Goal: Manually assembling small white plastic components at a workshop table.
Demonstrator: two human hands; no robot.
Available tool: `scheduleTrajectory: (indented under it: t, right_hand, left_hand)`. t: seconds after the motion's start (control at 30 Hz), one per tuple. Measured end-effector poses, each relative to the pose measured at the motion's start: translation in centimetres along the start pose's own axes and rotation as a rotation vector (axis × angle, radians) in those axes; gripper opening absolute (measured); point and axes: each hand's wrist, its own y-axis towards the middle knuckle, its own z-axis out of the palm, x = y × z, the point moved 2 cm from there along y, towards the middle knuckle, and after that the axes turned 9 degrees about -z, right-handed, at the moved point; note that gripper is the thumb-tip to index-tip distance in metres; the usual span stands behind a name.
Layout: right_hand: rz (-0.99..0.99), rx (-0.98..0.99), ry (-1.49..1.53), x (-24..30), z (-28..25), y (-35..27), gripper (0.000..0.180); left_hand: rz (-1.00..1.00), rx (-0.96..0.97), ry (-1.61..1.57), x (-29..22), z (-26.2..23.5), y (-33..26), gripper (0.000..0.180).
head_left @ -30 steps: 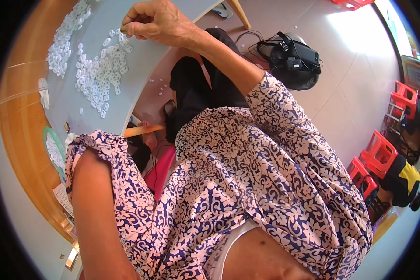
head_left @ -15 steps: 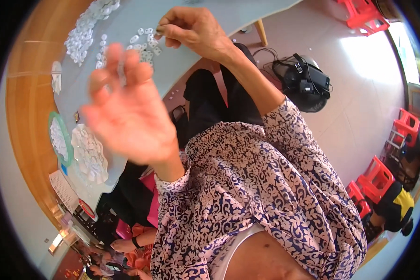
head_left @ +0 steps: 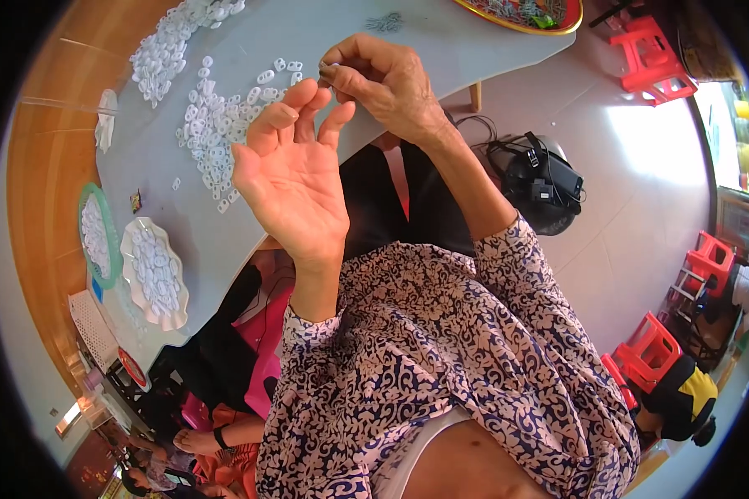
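Observation:
My left hand [head_left: 293, 175] is raised above the grey table [head_left: 324, 33], palm up, fingers spread and holding nothing. My right hand [head_left: 383, 83] is just beyond it, its fingertips pinched on a small white plastic piece [head_left: 329, 68] near the left fingertips. Several small white ring-shaped pieces [head_left: 212, 125] lie scattered on the table under the hands. A larger heap of white pieces [head_left: 171, 41] lies further off.
A white scalloped dish [head_left: 154, 274] and a green-rimmed plate [head_left: 96, 237] hold more white pieces at the left. A red-rimmed tray [head_left: 524, 12] sits at the table's far edge. A black bag [head_left: 541, 183] lies on the floor; red stools [head_left: 653, 50] stand around.
My left hand came up from out of sight and now hangs open close to my right hand. My right hand stayed pinched over the table.

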Motion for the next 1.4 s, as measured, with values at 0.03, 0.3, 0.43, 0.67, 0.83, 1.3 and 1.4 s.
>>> scheduleTrajectory:
  t: [0.03, 0.3, 0.43, 0.67, 0.83, 1.3, 1.4]
  right_hand:
    - [-0.003, 0.004, 0.0, 0.2, 0.1, 0.0, 0.018]
    - [-0.028, -0.039, 0.049, -0.8, -0.3, 0.1, 0.023]
    - [-0.018, -0.086, 0.08, -0.6, 0.1, 0.3, 0.014]
    - [-0.063, -0.071, -0.026, -0.3, 0.6, 0.1, 0.012]
    - [-0.076, -0.069, 0.01, -0.6, 0.8, 0.1, 0.015]
    - [-0.022, -0.095, 0.01, -1.4, 0.6, 0.6, 0.019]
    - [-0.103, -0.097, 0.027, -1.0, 0.7, 0.6, 0.018]
  left_hand:
    - [-0.006, 0.006, -0.009, 0.0, 0.0, 0.0, 0.05]
    - [-0.002, 0.137, 0.106, 1.8, 0.5, -0.5, 0.051]
    - [0.292, 0.18, 1.066, 3.0, 1.7, -2.6, 0.033]
    - [0.509, 0.44, 1.314, 5.8, 2.3, -5.7, 0.027]
    - [0.336, 0.489, 1.062, 5.4, 2.5, -6.6, 0.028]
    - [0.198, 0.149, 1.428, -7.1, -1.6, -1.6, 0.008]
    - [0.336, 0.093, 1.659, -8.7, -4.2, 2.2, 0.011]
